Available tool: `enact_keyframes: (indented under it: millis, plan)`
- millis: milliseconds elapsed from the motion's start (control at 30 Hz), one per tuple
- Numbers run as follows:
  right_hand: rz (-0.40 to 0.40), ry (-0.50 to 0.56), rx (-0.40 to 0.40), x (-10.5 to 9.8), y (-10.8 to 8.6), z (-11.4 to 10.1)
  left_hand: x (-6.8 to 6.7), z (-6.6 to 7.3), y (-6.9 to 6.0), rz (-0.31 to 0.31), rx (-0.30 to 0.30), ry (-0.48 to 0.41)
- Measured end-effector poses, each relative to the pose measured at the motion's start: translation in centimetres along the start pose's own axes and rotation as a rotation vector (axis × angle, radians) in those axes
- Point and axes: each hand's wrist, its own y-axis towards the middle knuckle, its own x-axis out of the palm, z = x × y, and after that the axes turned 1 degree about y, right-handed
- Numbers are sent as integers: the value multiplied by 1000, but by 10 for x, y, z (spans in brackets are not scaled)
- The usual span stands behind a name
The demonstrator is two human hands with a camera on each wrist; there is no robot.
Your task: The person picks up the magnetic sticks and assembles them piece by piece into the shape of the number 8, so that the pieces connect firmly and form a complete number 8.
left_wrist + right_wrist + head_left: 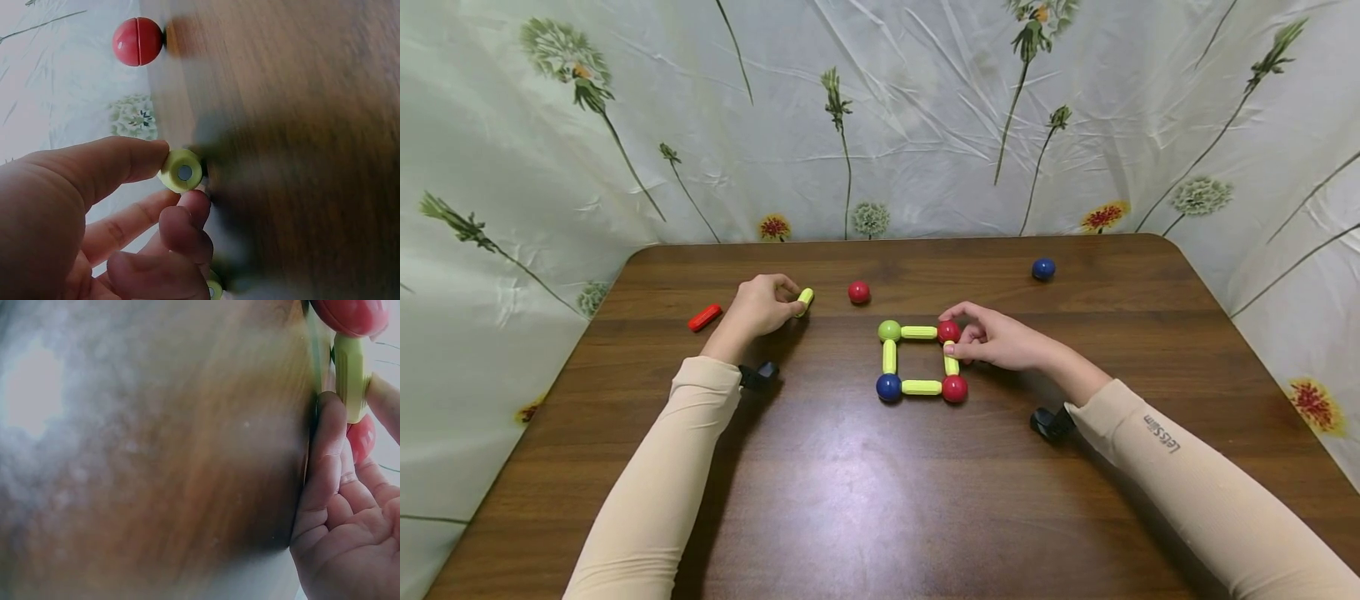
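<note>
My left hand (763, 304) pinches a yellow-green magnetic rod (805, 302) at the back left of the table; its round metal end faces the left wrist camera. Part of another yellow-green rod end (215, 290) shows below the fingers there. At the centre lies a square of yellow-green rods joined by a green ball (890, 331), a blue ball (889, 387) and two red balls, at back right (948, 332) and front right (955, 388). With thumb and fingers, my right hand (1000, 337) holds the square's right rod (353, 378). One of its fingers reaches the back right red ball.
A loose red ball (859, 292) lies behind the square, to its left. Another blue ball (1043, 268) sits near the back right edge. A red rod (705, 317) is left of my left hand. Behind the brown table (850, 517) hangs a flower-printed cloth (917, 125).
</note>
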Motion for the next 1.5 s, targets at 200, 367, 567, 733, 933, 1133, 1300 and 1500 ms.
enact_keyframes:
  millis: [200, 367, 567, 733, 933, 1133, 1300, 1500]
  plan:
    - [-4, -6, 12, 0, 0, 0, 1, 1, 0, -9, 2, 0]
    - [-4, -7, 7, -1, 0, 0, 1, 2, 0, -5, 10, -6]
    - [0, -10, 12, 0, 1, 0, 1, 6, 1, -3, 15, 17]
    - [3, -9, 10, 0, 0, 0, 2, 8, 2, 5, 9, 67]
    - [8, -11, -1, 1, -1, 0, 4, 8, 4, 16, 12, 90]
    - [9, -2, -1, 3, -1, -1, 5, 5, 1, 42, 24, 95]
    - [13, 6, 11, 3, -1, -1, 7, 8, -5, 43, 43, 96]
    - [15, -10, 14, 2, 1, 1, 11, 13, -17, 20, 60, 21]
